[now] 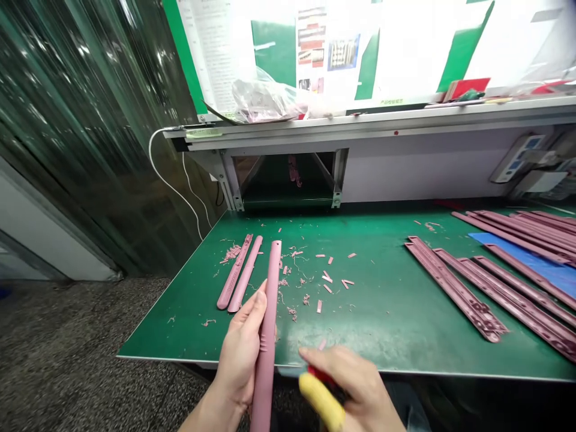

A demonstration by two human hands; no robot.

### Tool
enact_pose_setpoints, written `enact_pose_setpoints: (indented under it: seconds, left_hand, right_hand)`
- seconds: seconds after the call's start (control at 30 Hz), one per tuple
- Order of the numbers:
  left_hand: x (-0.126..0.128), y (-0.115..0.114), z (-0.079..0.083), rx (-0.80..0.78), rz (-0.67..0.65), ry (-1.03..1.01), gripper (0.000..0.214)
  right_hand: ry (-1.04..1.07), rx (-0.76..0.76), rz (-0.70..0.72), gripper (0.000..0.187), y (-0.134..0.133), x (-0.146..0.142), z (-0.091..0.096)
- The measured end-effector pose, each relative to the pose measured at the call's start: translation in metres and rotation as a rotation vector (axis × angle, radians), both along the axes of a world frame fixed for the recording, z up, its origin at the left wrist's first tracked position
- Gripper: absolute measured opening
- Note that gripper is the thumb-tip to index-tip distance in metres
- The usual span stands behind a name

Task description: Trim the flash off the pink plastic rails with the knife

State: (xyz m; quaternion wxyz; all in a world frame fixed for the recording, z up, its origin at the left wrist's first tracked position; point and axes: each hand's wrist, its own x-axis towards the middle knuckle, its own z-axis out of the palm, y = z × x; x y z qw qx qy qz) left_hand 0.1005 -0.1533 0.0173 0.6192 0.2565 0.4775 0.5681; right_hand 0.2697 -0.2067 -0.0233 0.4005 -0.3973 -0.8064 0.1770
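Note:
My left hand (240, 354) is closed round a long pink plastic strip (270, 312) that points away from me over the near edge of the green table (378, 300). My right hand (355, 384) is closed on a tool with a yellow handle (321, 402) and a red part, just right of the strip; the tool's tip is blurred. Two more pink strips (238, 279) lie side by side on the mat left of the held one. Pink shavings and small cut bits (324, 279) are scattered around them.
Several long pink ribbed strips (477, 294) lie in rows at the right, some on a blue sheet (535, 264). A chute opening (290, 177) sits under the white shelf at the back, with a plastic bag (265, 99) and posted papers above. A green curtain hangs left.

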Motion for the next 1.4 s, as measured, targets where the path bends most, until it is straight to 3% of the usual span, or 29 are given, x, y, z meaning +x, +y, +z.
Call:
enact_pose_setpoints:
  seconds: [0.13,0.33,0.6,0.77,1.0,1.17,1.27,1.4]
  left_hand:
    - [0.007,-0.007,-0.003,0.01,-0.039,0.004,0.045]
    - [0.012,-0.015,-0.003,0.033,-0.078,0.011,0.042]
    - [0.026,-0.032,-0.004,-0.042,-0.161,0.092,0.06]
    - [0.023,-0.039,-0.014,0.001,-0.226,0.002,0.068]
    - [0.015,-0.03,-0.02,-0.054,-0.185,0.004,0.046]
    - [0.022,-0.032,-0.021,-0.089,-0.223,-0.004,0.067]
    - [0.022,-0.032,-0.024,-0.099,-0.209,-0.098,0.048]
    - [0.02,-0.035,-0.024,-0.069,-0.119,-0.22,0.031]
  right_hand:
    - [0.147,0.044,-0.08,0.02,0.021,-0.004,0.001]
    - [0.128,0.017,-0.144,0.018,0.023,-0.001,0.006]
    - [0.216,0.085,-0.319,0.018,0.067,0.027,0.035]
    - [0.257,0.058,-0.376,0.029,0.084,0.048,0.048]
    - [0.074,-0.045,-0.129,0.018,0.063,0.031,0.035]
    - [-0.214,0.073,-0.2,0.047,0.072,0.02,0.035]
    - [-0.395,0.141,-0.251,0.051,0.078,0.02,0.039]
    - [-0.443,0.153,-0.258,0.048,0.077,0.021,0.041]
